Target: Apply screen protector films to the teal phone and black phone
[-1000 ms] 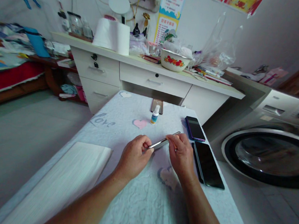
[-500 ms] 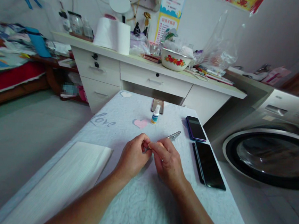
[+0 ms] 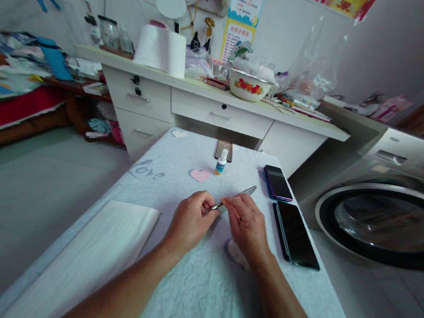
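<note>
My left hand [image 3: 191,220] is closed around the near end of a slim silver object [image 3: 216,206], seen almost edge-on, so its kind is unclear. Its far tip sticks out past my right hand [image 3: 248,221]. The fingers of that right hand are bent and drawn together at the object's middle; whatever lies between thumb and fingertips is hidden. Just beyond both hands stands a small white bottle [image 3: 220,163] with a blue and yellow label. Behind the bottle a phone [image 3: 223,150] lies flat on the table.
Two dark phones or similar devices, a smaller one [image 3: 277,183] and a larger one [image 3: 297,236], lie along the right edge of the cloth-covered table [image 3: 188,295]. A pale flat board [image 3: 88,257] is at left. A white desk [image 3: 219,115] and a washing machine [image 3: 387,194] stand beyond.
My right hand has shifted slightly right, away from my left fingertips. More of the silver object now shows between the hands. My left hand has barely moved.
</note>
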Available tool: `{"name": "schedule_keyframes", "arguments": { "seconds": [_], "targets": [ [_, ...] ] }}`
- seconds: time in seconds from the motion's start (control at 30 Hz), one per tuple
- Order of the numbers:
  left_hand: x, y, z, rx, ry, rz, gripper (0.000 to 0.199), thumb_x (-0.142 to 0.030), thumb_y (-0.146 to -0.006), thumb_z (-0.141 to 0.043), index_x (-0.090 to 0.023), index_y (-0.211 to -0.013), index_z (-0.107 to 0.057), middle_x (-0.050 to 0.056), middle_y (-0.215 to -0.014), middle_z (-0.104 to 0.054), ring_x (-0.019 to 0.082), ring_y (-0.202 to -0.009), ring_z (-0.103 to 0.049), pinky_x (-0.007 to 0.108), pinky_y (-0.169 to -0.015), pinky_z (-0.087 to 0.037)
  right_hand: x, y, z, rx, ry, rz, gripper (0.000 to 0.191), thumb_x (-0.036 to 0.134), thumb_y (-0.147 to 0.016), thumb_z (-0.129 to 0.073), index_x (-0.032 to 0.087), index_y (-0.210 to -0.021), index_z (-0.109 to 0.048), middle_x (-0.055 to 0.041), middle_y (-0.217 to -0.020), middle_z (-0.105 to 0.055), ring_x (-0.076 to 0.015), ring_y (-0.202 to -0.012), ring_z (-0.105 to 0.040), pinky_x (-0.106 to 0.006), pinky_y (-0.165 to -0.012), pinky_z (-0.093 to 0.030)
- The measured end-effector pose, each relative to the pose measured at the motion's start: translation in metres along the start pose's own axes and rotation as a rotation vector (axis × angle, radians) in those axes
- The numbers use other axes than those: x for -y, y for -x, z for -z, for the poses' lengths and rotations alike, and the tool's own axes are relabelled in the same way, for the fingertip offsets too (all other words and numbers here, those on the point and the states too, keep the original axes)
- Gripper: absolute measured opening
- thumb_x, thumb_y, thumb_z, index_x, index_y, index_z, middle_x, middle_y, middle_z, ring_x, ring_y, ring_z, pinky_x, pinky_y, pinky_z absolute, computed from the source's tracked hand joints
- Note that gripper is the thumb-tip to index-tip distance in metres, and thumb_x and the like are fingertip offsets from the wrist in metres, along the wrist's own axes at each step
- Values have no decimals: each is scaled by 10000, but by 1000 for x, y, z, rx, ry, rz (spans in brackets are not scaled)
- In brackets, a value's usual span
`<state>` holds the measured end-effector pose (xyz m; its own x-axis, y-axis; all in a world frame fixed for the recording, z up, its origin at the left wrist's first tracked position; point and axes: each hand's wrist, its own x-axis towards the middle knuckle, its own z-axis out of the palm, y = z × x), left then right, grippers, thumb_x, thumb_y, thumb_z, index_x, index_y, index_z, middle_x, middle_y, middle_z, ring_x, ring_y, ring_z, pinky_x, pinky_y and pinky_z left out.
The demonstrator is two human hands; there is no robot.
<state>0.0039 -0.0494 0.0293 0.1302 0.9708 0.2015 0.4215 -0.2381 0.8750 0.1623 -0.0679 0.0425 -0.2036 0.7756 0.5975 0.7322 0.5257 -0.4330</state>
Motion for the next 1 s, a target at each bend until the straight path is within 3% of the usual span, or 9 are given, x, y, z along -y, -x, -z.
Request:
{"name": "schedule_keyframes", "arguments": {
  "seconds": [0.5,0.73,1.0],
  "targets": [
    [-7,0,11,62,32,48,90,-230,-720,-598,-194,-694,-520,-57,-609,-527,99,-575,-506,205,-561,-363,-30,-5,13,-129,108,-114,166,216,-939,-516,198,-977,-677,-45,-867,-627,-158,-802,-610,-273,-750,-476],
    [-5,-1,11,54,0,43,57,-225,-728,-606,-199,-748,-560,-58,-628,-551,101,-586,-524,210,-562,-367,-25,-6,12,-126,122,-117,174,201,-936,-507,183,-971,-676,-46,-847,-617,-159,-781,-605,-273,-733,-470],
    [-6,-4,11,11,-73,-93,36,-216,-766,-619,-200,-787,-644,-22,-753,-587,113,-697,-556,230,-656,-419,-11,-4,5,-37,53,-67,191,174,-941,-484,184,-1005,-665,-60,-881,-626,-165,-810,-601,-275,-741,-476]
  ]
}}
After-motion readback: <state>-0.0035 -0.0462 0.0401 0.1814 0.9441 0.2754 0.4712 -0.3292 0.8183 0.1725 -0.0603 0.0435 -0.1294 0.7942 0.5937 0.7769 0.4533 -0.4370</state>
